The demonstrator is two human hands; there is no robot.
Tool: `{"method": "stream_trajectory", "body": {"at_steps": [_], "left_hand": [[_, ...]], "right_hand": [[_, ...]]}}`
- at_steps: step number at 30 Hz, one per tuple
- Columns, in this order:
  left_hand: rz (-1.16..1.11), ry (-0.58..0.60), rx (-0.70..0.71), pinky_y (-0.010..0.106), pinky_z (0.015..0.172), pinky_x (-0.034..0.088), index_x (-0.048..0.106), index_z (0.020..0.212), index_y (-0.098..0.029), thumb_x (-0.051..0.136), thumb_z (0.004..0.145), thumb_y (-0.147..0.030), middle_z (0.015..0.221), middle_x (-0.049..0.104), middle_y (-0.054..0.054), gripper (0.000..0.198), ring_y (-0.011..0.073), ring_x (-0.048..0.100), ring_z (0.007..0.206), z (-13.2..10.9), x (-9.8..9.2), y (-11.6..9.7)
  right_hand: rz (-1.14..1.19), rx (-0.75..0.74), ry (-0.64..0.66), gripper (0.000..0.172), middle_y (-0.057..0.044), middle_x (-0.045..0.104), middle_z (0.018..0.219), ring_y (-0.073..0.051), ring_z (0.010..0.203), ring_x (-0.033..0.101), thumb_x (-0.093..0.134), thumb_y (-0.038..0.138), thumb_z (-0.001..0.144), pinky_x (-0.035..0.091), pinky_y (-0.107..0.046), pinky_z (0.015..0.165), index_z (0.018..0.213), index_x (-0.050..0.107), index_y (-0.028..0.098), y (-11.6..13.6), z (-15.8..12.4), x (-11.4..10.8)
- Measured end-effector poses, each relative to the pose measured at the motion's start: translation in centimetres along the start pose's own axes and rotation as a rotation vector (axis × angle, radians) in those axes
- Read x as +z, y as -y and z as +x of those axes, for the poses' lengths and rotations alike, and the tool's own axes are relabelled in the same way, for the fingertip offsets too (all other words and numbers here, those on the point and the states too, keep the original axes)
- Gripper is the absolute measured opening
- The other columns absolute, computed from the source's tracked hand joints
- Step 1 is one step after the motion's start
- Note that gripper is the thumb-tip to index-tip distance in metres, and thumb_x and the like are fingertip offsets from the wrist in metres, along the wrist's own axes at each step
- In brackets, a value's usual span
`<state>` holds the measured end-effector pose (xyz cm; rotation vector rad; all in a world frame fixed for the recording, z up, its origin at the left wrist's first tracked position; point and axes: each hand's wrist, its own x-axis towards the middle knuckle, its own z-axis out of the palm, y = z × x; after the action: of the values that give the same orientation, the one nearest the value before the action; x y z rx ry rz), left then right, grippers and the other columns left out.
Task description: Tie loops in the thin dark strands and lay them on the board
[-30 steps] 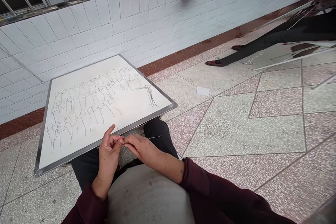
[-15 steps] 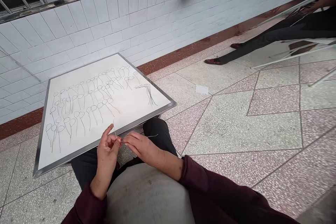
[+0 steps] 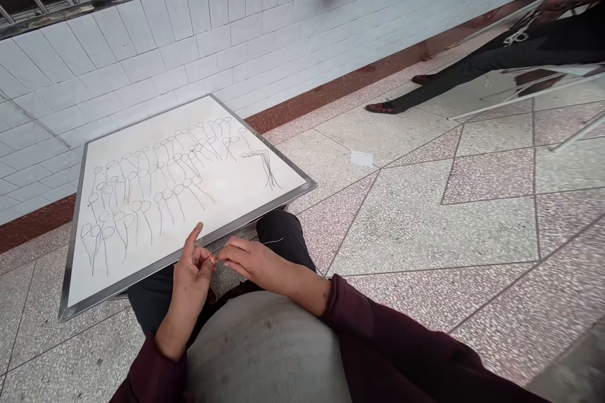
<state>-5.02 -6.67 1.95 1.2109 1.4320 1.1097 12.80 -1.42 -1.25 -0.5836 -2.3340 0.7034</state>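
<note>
My left hand [image 3: 189,277] and my right hand [image 3: 253,262] meet fingertip to fingertip just below the near edge of a white metal-framed board [image 3: 227,198]. Both pinch a thin wire [image 3: 273,242], whose free end sticks out to the right over my dark trouser leg. Several rows of small looped wire pieces [image 3: 155,192] lie on the board. A small bundle of straight wires [image 3: 267,167] lies near the board's right corner.
The board rests over my knees beside a white tiled wall [image 3: 198,44]. Speckled floor tiles [image 3: 425,220] spread to the right. Another person's legs and shoes [image 3: 387,107] reach in at the upper right, beside a white frame [image 3: 520,91].
My hands stay pinched together on the wire and have shifted slightly left and up in view. The upright wire end between my fingers no longer shows.
</note>
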Motion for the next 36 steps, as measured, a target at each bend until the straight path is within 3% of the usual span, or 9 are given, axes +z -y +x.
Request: {"method": "stream_trajectory", "body": {"at_steps": [6, 16, 24, 32, 36], "left_hand": [[-0.037, -0.016, 0.011, 0.030, 0.074, 0.047, 0.030, 0.148, -0.025, 0.059, 0.088, -0.036, 0.075, 0.058, -0.002, 0.068, 0.0147, 0.056, 0.071, -0.01, -0.15, 0.01], [-0.118, -0.028, 0.006, 0.030, 0.074, 0.050, 0.033, 0.147, -0.024, 0.063, 0.085, -0.037, 0.069, 0.055, -0.004, 0.070, 0.0134, 0.055, 0.068, -0.25, 0.39, 0.59], [-0.042, -0.069, -0.007, 0.028, 0.069, 0.048, 0.033, 0.147, -0.024, 0.062, 0.084, -0.033, 0.066, 0.051, -0.005, 0.070, 0.0123, 0.053, 0.063, -0.30, 0.07, 0.68], [-0.005, -0.067, 0.004, 0.028, 0.070, 0.047, 0.035, 0.147, -0.024, 0.060, 0.086, -0.034, 0.066, 0.049, -0.005, 0.066, 0.0121, 0.051, 0.063, -0.45, -0.25, 0.49], [0.037, -0.092, 0.009, 0.028, 0.071, 0.047, 0.037, 0.145, -0.023, 0.058, 0.087, -0.034, 0.066, 0.048, -0.005, 0.063, 0.0123, 0.051, 0.063, -0.48, -0.45, 0.33]], "right_hand": [[0.015, 0.000, -0.079, 0.022, -0.007, 0.059, 0.096, -0.013, 0.082, 0.059, 0.043, 0.014, 0.098, 0.052, -0.024, 0.073, 0.109, 0.061, 0.017, -0.07, 0.02, 0.26], [0.087, 0.034, -0.064, 0.018, -0.007, 0.059, 0.093, -0.014, 0.083, 0.059, 0.045, 0.017, 0.098, 0.052, -0.026, 0.076, 0.106, 0.061, 0.016, -0.15, -0.10, 0.46], [0.069, 0.090, -0.010, 0.013, -0.005, 0.058, 0.093, -0.014, 0.079, 0.058, 0.050, 0.016, 0.096, 0.052, -0.025, 0.073, 0.104, 0.060, 0.017, -0.41, -0.36, 0.81], [0.143, 0.038, -0.090, 0.020, -0.005, 0.057, 0.089, -0.012, 0.073, 0.057, 0.045, 0.018, 0.098, 0.050, -0.022, 0.065, 0.100, 0.065, 0.015, -0.85, -0.58, 0.92], [0.144, 0.079, -0.042, 0.020, -0.006, 0.058, 0.091, -0.012, 0.076, 0.059, 0.047, 0.020, 0.097, 0.051, -0.023, 0.071, 0.103, 0.065, 0.016, -0.93, -0.79, 0.60]]}}
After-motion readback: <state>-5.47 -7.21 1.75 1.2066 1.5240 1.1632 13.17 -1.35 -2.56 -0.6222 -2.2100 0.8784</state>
